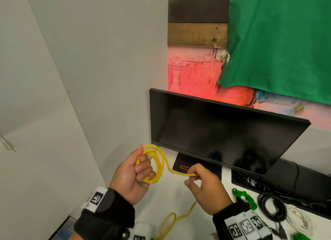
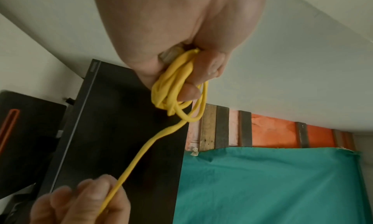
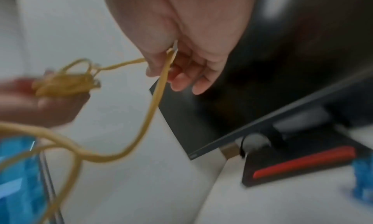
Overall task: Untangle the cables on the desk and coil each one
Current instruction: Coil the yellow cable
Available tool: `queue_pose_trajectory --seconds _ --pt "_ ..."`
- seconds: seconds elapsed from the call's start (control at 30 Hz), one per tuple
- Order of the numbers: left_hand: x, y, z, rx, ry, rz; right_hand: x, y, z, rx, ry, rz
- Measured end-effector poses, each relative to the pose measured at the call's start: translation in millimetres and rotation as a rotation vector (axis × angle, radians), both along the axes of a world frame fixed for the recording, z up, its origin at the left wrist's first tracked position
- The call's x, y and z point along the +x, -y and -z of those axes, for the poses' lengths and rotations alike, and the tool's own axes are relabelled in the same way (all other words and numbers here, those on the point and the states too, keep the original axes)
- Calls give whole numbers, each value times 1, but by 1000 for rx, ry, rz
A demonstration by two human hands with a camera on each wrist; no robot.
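1. Our left hand (image 1: 133,175) grips the gathered loops of the yellow cable (image 1: 157,163), fingers curled through them, held up above the desk (image 1: 170,200).
2. Our right hand (image 1: 206,187) pinches the free run just beside the coil; the slack trails down to the desk.
3. We should feed even loops, matching their size, and let twist roll out between the fingers.
4. Green, black and white cables lie at right.

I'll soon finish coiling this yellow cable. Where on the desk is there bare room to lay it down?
The white desk is bare between the monitor stand and the loose yellow cable, under both hands. To the right it is crowded: the green cable, black cable and white cable lie side by side.
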State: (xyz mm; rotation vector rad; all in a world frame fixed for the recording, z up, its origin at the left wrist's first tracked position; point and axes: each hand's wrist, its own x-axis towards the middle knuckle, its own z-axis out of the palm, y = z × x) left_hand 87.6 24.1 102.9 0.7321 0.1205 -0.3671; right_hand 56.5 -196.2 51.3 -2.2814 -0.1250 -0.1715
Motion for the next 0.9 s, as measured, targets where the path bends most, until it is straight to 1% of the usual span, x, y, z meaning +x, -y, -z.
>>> queue_pose_trajectory --seconds 0.03,0.07,0.13,0.17,0.2,0.23,0.27,0.3,0.33,0.37,0.4,0.43,0.5,0.53,0.57,0.67,0.73,0.77,0.83,0.9 --pt "2 -3 -3 -19 11 -3 -1 1 5 34 43 49" --pt "4 -4 -6 -28 21 -10 0 2 8 137 83 108" --pt "4 -3 -10 -18 36 -22 4 2 14 496 92 232" --pt "3 -1 -10 -7 43 -24 7 0 15 680 62 288" --pt "2 1 -10 1 51 -24 9 -1 15 820 38 336" --pt "1 3 -9 6 57 -22 13 0 16 892 31 388" --pt "-1 5 -9 13 63 -18 17 2 18 906 44 439" --pt "-2 7 -9 23 68 -15 19 4 20 863 72 484" --pt "-3 7 -9 31 75 -14 21 7 24 780 111 514" --pt "-3 7 -10 33 84 -16 23 10 28 653 147 520" --pt "-3 7 -11 31 95 -21 23 12 32 482 160 492" --pt "-2 7 -13 30 106 -28 22 13 37 265 125 417" --pt "-1 8 -16 39 126 -35 17 9 47 -217 -29 183" --pt "0 10 -16 49 132 -36 13 3 50 -385 -95 53" --pt "0 13 -16 59 136 -36 10 -5 51 -488 -153 -81" --pt "1 18 -8 76 170 -56 -2 -34 39 -583 -280 -424" --pt "4 17 -2 82 224 -81 -9 -48 25 -605 -280 -565" --pt "7 15 1 109 258 -100 -13 -52 18 -606 -258 -606" --pt "12 11 8 251 306 -158 -19 -55 4 -586 -192 -658" --pt "15 6 16 502 355 -185 -23 -56 -10 -564 -115 -704"
